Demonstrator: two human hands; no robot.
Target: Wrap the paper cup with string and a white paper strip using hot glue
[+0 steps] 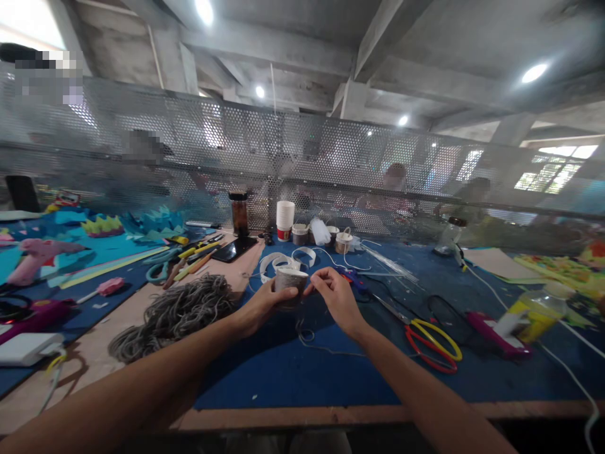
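Working over the blue mat; I want the patch in front of me snag-free. Grey cord pile is on my left; better to tease out slack ahead, since a tangle would spoil tension. Scissors lie to my right, fine there. Left hand is clamped round the grey-covered cup, mouth up, mid-mat: hold firmly enough to stop it turning, without denting what's probably thin paper. Right hand has thumb and fingertips together just beside the cup; can't tell if cord's between them. Reads as wrapping to me, so lay turns snug, no gaps. Loose strand on the mat: keep it untwisted.
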